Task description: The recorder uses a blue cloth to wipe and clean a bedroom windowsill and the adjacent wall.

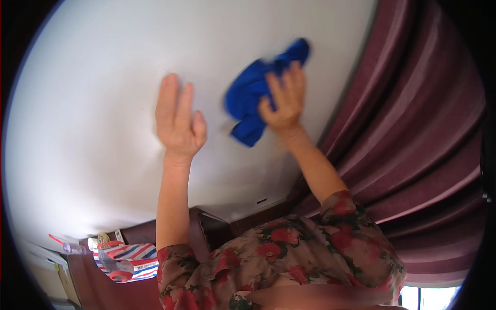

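A crumpled blue cloth (pixel 248 90) lies against a broad white surface (pixel 103 93), which looks like a wall. My right hand (pixel 285 101) holds the cloth to it, fingers spread over the cloth's right side and slightly blurred. To the left, my left hand (pixel 177 121) is raised with fingers stretched out and nothing in it. Whether the left palm touches the white surface, I cannot tell.
Purple-red curtains (pixel 413 119) hang in folds along the right side. At the lower left, a red, white and blue striped bag (pixel 139 261) and a small clear container (pixel 75 249) rest by dark reddish-brown furniture (pixel 98 284). A bright window (pixel 429 297) shows at the lower right.
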`<move>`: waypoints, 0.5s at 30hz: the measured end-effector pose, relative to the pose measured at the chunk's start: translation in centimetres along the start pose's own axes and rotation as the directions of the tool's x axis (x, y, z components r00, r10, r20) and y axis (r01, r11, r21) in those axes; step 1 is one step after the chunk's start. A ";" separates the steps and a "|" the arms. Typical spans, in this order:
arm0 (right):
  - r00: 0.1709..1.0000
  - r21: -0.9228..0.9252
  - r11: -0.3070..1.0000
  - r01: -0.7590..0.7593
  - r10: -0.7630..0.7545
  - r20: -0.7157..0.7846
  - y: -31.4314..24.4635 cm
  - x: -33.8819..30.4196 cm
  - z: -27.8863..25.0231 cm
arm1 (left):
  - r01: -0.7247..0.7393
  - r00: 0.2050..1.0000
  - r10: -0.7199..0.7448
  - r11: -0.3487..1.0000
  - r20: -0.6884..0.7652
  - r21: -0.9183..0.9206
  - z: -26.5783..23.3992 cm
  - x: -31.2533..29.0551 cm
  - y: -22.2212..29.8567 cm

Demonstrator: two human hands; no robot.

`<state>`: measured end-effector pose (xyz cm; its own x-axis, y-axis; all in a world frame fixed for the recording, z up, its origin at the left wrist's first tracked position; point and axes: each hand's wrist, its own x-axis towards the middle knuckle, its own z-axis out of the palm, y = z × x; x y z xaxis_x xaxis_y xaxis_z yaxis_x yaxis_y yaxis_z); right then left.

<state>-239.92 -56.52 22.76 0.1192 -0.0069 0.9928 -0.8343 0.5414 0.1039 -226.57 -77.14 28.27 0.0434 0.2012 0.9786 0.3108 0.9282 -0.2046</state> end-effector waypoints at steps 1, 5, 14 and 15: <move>0.998 -0.040 0.999 -0.017 0.014 -0.056 2.4 -0.5 -1.0 | -0.115 0.991 0.111 0.992 0.076 0.058 0.4 -0.5 0.2; 0.988 -0.226 0.962 -0.154 0.151 -0.033 8.4 -2.5 -5.2 | -0.179 0.982 0.176 0.983 0.072 0.035 1.3 -1.6 -0.2; 0.985 -0.086 0.982 -0.171 0.172 -0.003 0.8 -7.2 -1.7 | -0.147 0.988 0.149 0.988 0.030 -0.051 1.3 -1.6 -0.7; 0.998 0.019 0.998 -0.063 0.062 0.033 -1.5 -8.0 -0.5 | -0.146 0.989 0.148 0.986 0.025 -0.083 1.2 -1.7 -0.8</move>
<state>-239.35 -56.84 14.64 0.0492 -0.0011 0.9988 -0.8501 0.5248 0.0425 -228.00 -77.81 26.73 0.0651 0.3444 0.9366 0.3792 0.8596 -0.3425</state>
